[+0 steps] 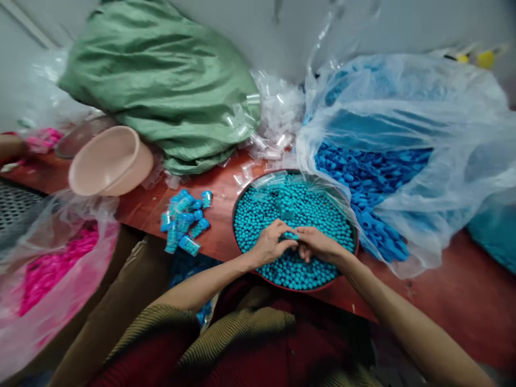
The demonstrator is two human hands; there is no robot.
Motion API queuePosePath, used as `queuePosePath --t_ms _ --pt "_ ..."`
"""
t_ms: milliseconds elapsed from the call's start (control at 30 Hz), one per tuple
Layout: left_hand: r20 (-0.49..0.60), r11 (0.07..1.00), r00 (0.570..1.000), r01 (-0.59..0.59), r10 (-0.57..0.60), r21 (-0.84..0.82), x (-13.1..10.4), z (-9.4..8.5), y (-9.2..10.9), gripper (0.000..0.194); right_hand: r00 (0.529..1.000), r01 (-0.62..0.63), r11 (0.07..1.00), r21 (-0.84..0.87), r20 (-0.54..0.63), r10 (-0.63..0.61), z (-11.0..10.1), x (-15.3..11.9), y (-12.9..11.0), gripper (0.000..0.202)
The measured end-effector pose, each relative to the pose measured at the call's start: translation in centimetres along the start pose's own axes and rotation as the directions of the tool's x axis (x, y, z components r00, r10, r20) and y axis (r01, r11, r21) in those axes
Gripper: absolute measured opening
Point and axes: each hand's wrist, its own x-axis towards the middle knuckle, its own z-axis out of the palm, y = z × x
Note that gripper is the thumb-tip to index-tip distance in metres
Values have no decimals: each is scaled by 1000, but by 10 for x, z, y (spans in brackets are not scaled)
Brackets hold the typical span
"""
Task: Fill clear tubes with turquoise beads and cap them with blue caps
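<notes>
A round red-rimmed tray (355, 228) full of small turquoise beads (258, 215) rests on the reddish table. Over its middle, my left hand (272, 244) has its fingers closed around one side of a small tube of turquoise beads (291, 235). My right hand (316, 243) meets it there, fingers pressed together at the tube's other end. The fingers partly cover the tube. Left of the tray lies a pile of filled tubes with blue caps (183, 215). Clear plastic tubes (270, 180) lie on the beads at the tray's back edge.
Behind stand a green sack (161, 86), a peach bowl (110, 161) and a heap of clear tubes (280, 107). An open bag of blue caps (371, 177) touches the tray's right side. Pink pieces (60, 263) fill a bag at lower left. A person's arm (10, 146) shows far left.
</notes>
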Motion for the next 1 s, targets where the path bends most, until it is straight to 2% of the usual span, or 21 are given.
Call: queuePosePath --t_ms 33,67,100,167,233,300,367,400,467,500,600,700,867,1000 --pt "8 999 1000 19 -19 36 1 2 2 17 997 61 981 -183 -36 -69 1 -1 1 25" --pt "23 996 998 53 -54 79 2 2 3 19 983 131 919 -371 -74 -170 0 -3 2 27" --pt "37 987 994 98 -104 125 3 3 4 21 948 197 825 -530 -112 -298 -3 -4 3 26" --pt "72 965 980 167 -185 202 3 3 3 25 831 246 646 -723 -186 -525 -21 -6 1 23" --pt "109 954 968 196 -225 228 2 3 0 29 683 224 542 -810 -267 -680 -52 -5 -7 23" --pt "118 956 963 219 -244 194 1 4 -4 32 541 148 492 -858 -346 -767 -94 -2 -18 25" --pt "97 961 960 250 -262 116 2 5 -7 33 457 10 502 -865 -443 -772 -140 3 -31 28" --pt "95 963 960 258 -265 73 3 5 -9 32 424 -59 547 -835 -517 -743 -163 7 -38 30" --pt "99 962 957 271 -271 17 5 4 -12 29 413 -162 673 -722 -669 -618 -202 18 -47 35" --pt "102 960 955 279 -277 1 5 4 -13 28 402 -185 700 -690 -703 -587 -217 24 -51 38" --pt "107 950 946 310 -307 -20 6 2 -13 26 375 -200 749 -632 -755 -538 -241 45 -53 48" --pt "120 942 936 336 -331 -18 7 1 -13 28 381 -152 774 -615 -759 -528 -242 59 -49 51" --pt "165 936 922 352 -351 25 8 1 -15 33 479 -19 773 -634 -684 -550 -238 55 -43 36" --pt "166 941 929 337 -332 -5 8 0 -15 33 484 42 778 -626 -669 -564 -236 45 -39 33"
